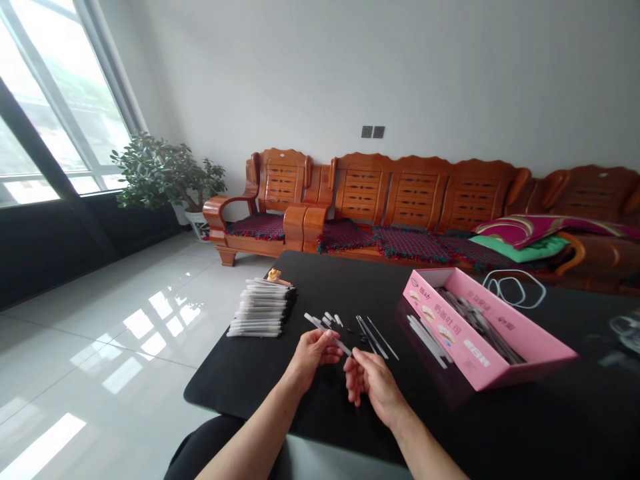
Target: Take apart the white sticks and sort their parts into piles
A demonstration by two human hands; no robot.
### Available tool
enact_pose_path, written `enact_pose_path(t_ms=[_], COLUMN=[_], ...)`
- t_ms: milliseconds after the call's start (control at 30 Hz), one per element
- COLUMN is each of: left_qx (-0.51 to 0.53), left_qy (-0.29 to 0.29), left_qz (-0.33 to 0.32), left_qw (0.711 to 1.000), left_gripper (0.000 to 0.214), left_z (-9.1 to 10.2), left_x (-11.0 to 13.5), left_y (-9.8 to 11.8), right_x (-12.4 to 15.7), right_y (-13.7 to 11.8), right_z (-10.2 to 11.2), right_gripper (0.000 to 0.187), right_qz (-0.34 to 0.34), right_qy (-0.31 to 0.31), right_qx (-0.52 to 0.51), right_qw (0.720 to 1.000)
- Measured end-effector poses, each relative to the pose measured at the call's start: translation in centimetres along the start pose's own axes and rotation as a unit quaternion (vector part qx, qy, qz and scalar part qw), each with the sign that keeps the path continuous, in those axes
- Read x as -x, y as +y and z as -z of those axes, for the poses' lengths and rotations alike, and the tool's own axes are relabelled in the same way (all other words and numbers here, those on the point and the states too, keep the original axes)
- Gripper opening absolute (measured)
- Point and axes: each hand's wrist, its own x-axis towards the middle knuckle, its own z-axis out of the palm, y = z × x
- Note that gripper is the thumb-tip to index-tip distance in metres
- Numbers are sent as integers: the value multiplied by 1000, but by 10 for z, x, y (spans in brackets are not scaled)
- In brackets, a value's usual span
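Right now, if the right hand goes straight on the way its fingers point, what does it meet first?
Likely the slim white pen barrel that the left hand holds: the right hand points up and left, its fingertips close to the barrel's near end. Touching or not, I cannot tell.

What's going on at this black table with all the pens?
A person at the black table has both hands on one white pen. The left hand holds its barrel, and the right hand pinches its near end. A stack of white pens lies to the left. Thin refills and small caps lie just beyond the hands. An open pink box of dark parts sits to the right.
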Motion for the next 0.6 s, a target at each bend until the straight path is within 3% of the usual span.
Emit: enact_pose_path(t_ms=[167, 300, 467, 600], left_qx=[7, -2, -7, -4], left_qy=[11, 20, 19, 14], left_qz=[-7, -12, -10, -6], left_qw=[1000, 1000, 1000, 1000], left_gripper=[37, 37, 37, 37], left_z=[-1, 0, -1, -2], left_x=[-1, -1, -1, -1], left_y=[0, 1, 1, 1], right_x=[3, 4, 4, 5], right_y=[-5, -9, -11, -11], right_z=[0, -1, 1, 2], right_gripper=[46, 44, 52, 44], right_qz=[17, 36, 4, 36], right_qy=[-23, 7, 8, 15], right_qx=[0, 32, 37, 49], right_qw=[1000, 999, 999, 998])
